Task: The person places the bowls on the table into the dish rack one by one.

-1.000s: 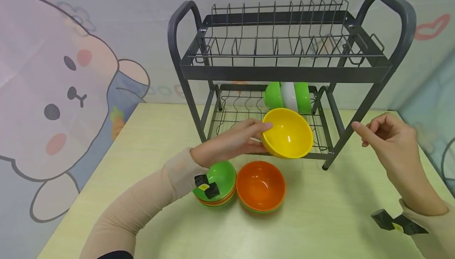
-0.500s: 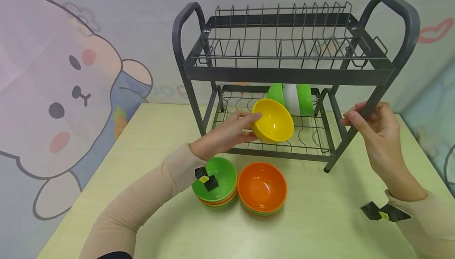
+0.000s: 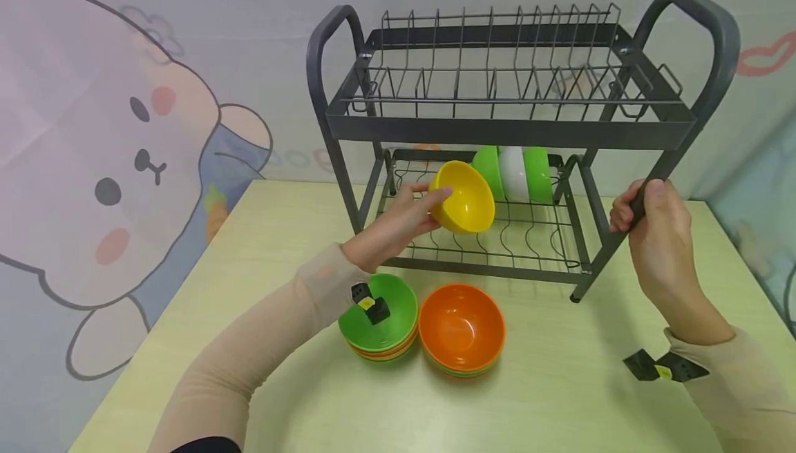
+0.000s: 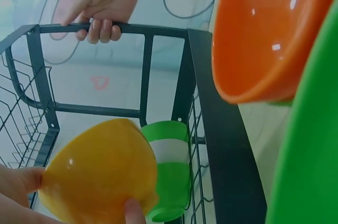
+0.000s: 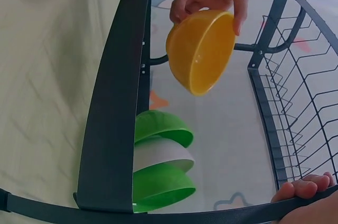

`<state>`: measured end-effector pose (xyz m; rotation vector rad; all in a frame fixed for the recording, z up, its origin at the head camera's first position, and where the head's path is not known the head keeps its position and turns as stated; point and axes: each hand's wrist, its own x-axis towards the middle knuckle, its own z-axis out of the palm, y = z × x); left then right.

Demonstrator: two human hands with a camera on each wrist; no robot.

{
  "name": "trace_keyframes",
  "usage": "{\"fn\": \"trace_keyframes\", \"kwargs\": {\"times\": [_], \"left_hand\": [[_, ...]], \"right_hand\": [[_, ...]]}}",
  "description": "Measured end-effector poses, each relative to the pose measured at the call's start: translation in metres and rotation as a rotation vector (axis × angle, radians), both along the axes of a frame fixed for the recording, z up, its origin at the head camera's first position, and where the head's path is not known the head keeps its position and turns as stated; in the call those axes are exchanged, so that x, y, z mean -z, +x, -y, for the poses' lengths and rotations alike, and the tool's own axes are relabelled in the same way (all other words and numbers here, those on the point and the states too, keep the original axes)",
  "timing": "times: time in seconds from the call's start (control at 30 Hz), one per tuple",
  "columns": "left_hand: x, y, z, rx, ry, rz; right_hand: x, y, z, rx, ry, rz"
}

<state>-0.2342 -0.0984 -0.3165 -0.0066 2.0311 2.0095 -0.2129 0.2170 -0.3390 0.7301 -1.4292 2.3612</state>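
Note:
My left hand (image 3: pixel 407 218) pinches a yellow bowl (image 3: pixel 466 197) by its rim, thumb inside. The bowl is tilted on its side, over the lower tier of a dark metal dish rack (image 3: pixel 510 130). Right of it, a green bowl (image 3: pixel 486 168), a white bowl (image 3: pixel 513 173) and another green bowl (image 3: pixel 537 175) stand on edge in a row on that tier. My right hand (image 3: pixel 662 246) grips the rack's right front leg; its fingers (image 4: pixel 97 29) curl round the bar in the left wrist view.
In front of the rack, two stacks of bowls stand on the pale table (image 3: pixel 560 384). A green bowl (image 3: pixel 394 311) tops the left stack, an orange bowl (image 3: pixel 460 325) the right one. The rack's upper tier (image 3: pixel 497 101) has upright wires. A cartoon-printed cloth (image 3: pixel 205 11) hangs behind.
My left hand has moved the yellow bowl left and back, deeper over the lower tier. My right hand has come in from the right and taken hold of the rack's leg.

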Motion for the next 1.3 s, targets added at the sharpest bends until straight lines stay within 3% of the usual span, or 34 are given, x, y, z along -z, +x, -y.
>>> {"fn": "trace_keyframes", "kwargs": {"times": [0.2,0.5,0.77,1.3], "left_hand": [[0.003,-0.008,-0.002,-0.092,-0.053,-0.045],[0.011,-0.017,-0.006,-0.176,-0.165,-0.1],[0.006,-0.025,-0.01,-0.252,-0.27,-0.132],[0.003,-0.047,-0.017,-0.303,-0.254,-0.078]], "right_hand": [[0.0,0.0,0.0,0.01,-0.002,0.009],[0.002,-0.001,0.002,0.028,-0.02,0.017],[0.004,-0.002,0.001,0.018,-0.008,0.001],[0.003,-0.003,0.0,0.0,-0.014,-0.008]]}}
